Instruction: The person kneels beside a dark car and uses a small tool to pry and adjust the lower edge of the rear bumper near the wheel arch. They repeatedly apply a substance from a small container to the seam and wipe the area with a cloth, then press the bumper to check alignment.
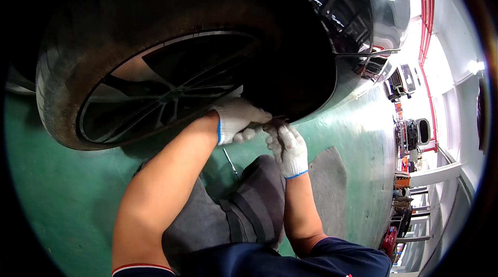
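My left hand (239,120), in a white knit glove with a blue cuff, is closed at the lower edge of the dark wheel arch (301,85). My right hand (287,146), gloved the same way, meets it there with its fingers pinched together. Something small and dark shows between the two sets of fingertips, too small and shaded to name. Just left of my hands is a car wheel (176,95) with dark spokes and a dusty tyre (62,90). Below my left hand, a thin metal rod-like tool (231,163) lies on the green floor.
The glossy dark car body (347,12) curves above my hands to the right. My bent knees (254,183) are under my arms, beside a grey mat (329,183) on the green floor (368,157). Far right, parked vehicles (402,82) and red pipes (428,17) line the workshop.
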Demonstrator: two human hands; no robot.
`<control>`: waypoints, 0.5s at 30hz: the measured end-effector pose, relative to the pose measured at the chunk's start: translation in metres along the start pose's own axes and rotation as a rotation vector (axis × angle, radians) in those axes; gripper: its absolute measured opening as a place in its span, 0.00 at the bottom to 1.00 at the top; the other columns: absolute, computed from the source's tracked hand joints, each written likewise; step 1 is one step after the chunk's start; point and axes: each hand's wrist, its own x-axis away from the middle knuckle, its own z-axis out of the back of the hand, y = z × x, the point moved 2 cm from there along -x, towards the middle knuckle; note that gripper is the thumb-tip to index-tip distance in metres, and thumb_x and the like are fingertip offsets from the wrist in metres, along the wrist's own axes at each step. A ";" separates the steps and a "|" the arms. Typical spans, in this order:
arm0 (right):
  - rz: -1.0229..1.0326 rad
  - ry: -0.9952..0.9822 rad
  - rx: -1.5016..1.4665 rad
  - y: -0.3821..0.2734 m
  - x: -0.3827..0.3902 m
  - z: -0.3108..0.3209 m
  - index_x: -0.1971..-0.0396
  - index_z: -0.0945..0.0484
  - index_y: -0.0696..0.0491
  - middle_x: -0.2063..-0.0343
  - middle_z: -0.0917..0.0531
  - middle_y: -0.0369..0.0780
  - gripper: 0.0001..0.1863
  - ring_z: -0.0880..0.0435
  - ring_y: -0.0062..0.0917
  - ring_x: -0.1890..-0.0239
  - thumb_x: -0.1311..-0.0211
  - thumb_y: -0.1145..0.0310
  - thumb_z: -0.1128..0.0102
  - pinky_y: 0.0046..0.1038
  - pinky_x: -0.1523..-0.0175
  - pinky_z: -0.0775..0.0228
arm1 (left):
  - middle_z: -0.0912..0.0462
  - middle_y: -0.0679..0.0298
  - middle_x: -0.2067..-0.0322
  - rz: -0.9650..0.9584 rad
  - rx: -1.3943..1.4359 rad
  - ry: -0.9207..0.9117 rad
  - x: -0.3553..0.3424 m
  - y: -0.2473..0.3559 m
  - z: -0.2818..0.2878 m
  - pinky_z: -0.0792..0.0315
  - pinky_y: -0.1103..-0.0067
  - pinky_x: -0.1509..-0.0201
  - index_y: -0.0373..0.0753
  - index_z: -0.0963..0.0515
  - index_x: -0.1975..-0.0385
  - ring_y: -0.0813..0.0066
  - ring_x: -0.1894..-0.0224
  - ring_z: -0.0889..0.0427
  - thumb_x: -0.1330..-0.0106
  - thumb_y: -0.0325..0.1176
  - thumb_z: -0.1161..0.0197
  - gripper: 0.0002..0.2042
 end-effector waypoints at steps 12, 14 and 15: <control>0.143 0.066 0.461 -0.031 0.002 0.021 0.56 0.21 0.64 0.65 0.11 0.45 0.15 0.19 0.22 0.69 0.25 0.65 0.46 0.25 0.61 0.27 | 0.14 0.55 0.52 -0.580 -1.338 0.390 0.003 0.020 -0.015 0.22 0.62 0.44 0.40 0.15 0.57 0.54 0.49 0.15 0.37 0.46 0.38 0.18; 0.148 0.063 0.482 -0.032 0.001 0.020 0.57 0.21 0.64 0.65 0.11 0.45 0.15 0.19 0.22 0.70 0.25 0.65 0.46 0.25 0.61 0.27 | 0.14 0.56 0.54 -0.691 -1.428 0.393 -0.006 0.026 -0.006 0.22 0.62 0.45 0.41 0.15 0.57 0.55 0.50 0.15 0.37 0.45 0.38 0.16; 0.157 0.049 0.476 -0.032 -0.003 0.021 0.57 0.21 0.63 0.66 0.11 0.45 0.14 0.19 0.22 0.70 0.25 0.65 0.46 0.25 0.61 0.27 | 0.14 0.57 0.54 -0.747 -1.472 0.395 -0.010 0.029 -0.003 0.21 0.63 0.45 0.42 0.15 0.58 0.56 0.51 0.15 0.38 0.44 0.38 0.16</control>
